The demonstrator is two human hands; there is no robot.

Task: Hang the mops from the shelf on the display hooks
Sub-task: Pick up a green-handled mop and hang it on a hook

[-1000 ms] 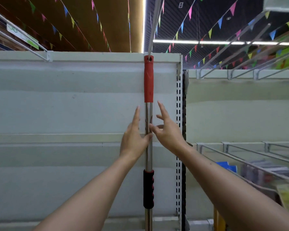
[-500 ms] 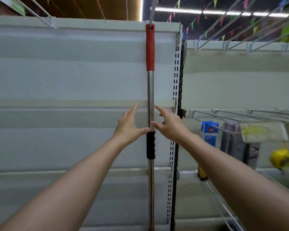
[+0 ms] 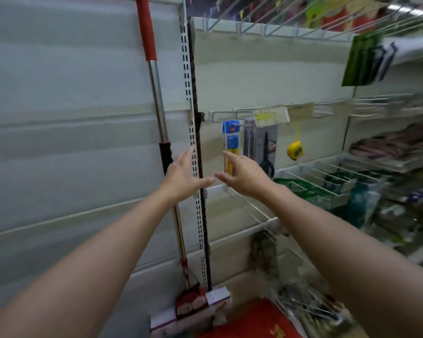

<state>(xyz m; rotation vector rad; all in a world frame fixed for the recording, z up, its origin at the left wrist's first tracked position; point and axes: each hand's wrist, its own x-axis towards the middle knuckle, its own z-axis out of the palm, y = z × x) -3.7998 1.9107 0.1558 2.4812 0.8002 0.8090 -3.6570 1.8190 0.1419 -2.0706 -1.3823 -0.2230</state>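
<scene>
mop on the panel, both hands off it

the mop (image 3: pixel 157 93) runs down the pale back panel (image 3: pixel 59 106), tilted slightly, its red top grip at the upper edge of view and its sponge head (image 3: pixel 193 306) low near the floor. the left hand (image 3: pixel 181 176) is spread wide in front of the black grip, holding nothing. the right hand (image 3: pixel 244 176) is also wide with straight fingers, apart from the pole, in front of the slotted upright (image 3: pixel 193 132). a yellow tape measure (image 3: pixel 295 150) hangs from wire hooks (image 3: pixel 230 115) to the right.
</scene>
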